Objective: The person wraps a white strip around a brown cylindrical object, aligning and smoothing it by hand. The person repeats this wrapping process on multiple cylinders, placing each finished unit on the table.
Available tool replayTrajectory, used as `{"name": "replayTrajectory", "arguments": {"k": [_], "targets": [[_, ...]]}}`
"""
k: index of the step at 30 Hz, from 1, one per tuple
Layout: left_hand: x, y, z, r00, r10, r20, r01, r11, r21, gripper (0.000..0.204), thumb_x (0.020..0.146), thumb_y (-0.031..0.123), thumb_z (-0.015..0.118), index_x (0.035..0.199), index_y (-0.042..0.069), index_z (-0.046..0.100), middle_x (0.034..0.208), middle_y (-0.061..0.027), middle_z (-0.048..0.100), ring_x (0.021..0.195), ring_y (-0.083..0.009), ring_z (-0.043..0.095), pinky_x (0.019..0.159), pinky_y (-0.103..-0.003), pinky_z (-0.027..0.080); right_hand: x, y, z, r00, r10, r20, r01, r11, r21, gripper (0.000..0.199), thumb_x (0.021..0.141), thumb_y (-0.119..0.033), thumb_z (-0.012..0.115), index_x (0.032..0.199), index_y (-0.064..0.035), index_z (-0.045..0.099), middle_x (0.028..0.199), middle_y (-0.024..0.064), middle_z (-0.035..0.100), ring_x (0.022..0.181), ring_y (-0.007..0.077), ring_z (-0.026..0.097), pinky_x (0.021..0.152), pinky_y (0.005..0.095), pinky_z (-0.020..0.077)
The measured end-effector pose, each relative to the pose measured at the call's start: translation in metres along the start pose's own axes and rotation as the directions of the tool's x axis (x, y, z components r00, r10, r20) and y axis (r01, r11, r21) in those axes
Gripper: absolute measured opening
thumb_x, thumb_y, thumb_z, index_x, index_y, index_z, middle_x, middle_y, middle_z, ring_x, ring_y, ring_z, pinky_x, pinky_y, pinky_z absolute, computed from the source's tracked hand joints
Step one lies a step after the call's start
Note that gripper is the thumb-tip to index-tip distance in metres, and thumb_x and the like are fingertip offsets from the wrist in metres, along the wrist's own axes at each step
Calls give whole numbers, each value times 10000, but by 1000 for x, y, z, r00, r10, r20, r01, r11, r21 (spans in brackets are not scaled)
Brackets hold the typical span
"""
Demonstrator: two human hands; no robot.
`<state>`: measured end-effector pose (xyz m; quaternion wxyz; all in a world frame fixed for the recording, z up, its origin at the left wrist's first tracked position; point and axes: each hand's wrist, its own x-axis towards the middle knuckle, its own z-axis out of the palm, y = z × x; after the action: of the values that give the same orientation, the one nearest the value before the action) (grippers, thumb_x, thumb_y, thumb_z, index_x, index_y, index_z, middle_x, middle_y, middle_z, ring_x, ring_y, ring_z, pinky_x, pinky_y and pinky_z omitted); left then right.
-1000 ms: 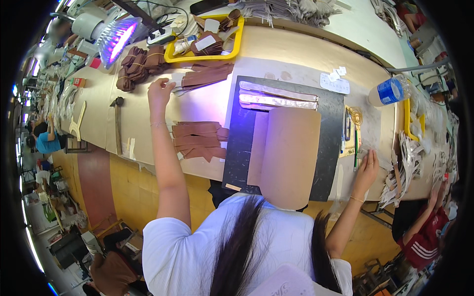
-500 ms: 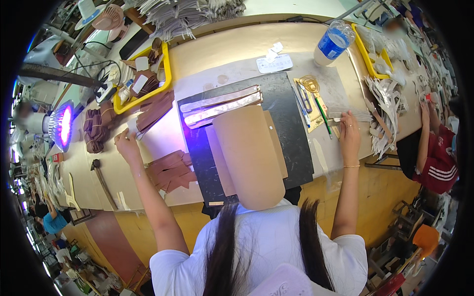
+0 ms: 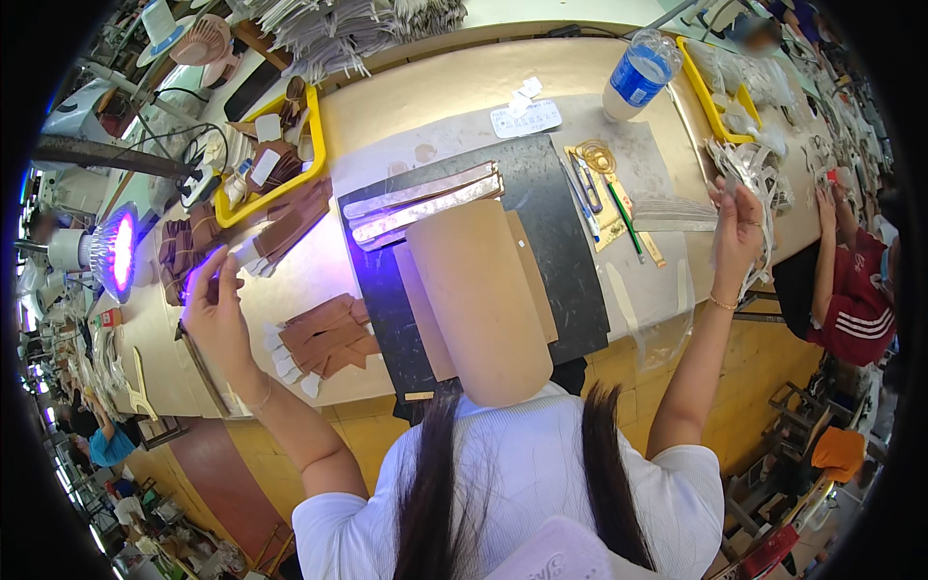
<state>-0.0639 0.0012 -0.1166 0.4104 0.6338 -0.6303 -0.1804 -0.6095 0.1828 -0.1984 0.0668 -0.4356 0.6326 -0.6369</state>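
Both hands had lifted off the workbench: left hand pinched over brown pieces, right hand gripped a clear strip.

A clear plastic water bottle with a blue wrap-around label lies tilted at the far edge of the bench, toward the right. Just to its left, a small pale rectangular card with rounded corners rests flat on the grey mat, with a few scraps of white paper beside it. Farther left, a white square tag sits inside the yellow tray. No screens or signs are visible.
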Motion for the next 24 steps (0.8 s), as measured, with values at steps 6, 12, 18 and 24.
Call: {"name": "replayTrajectory", "arguments": {"k": [6,12,18,24], "targets": [[-46,75,-11,952,281,118,-122,707,-697,165,809,0,614,967,-42,632,825,-145,589,617,-189,614,531,-240,477,14,-65,59,996,36,-88,-26,994,110,247,892,-66,580,1123,16,554,1033,120,625,857,189,648,783,277,509],[-76,81,36,617,13,787,634,584,-506,219,793,-55,627,1009,-79,592,815,-163,646,669,-219,671,583,-259,552,5,-113,84,925,330,187,-374,875,308,230,837,-58,650,1037,41,593,893,106,645,787,190,663,701,270,528],[-103,49,62,478,-63,876,777,495,-388,187,820,-44,597,1002,-86,585,806,-177,650,656,-221,672,588,-272,566,-10,-140,119,694,416,588,-611,772,175,187,826,-99,672,945,20,591,779,95,640,612,146,641,550,227,505],[-100,56,56,474,-67,878,776,504,-381,262,920,121,518,1027,-110,586,839,-195,651,680,-230,674,619,-273,567,-27,-183,154,279,473,836,-588,772,-241,159,822,-141,687,855,7,638,702,33,644,533,60,591,477,176,450]]}}
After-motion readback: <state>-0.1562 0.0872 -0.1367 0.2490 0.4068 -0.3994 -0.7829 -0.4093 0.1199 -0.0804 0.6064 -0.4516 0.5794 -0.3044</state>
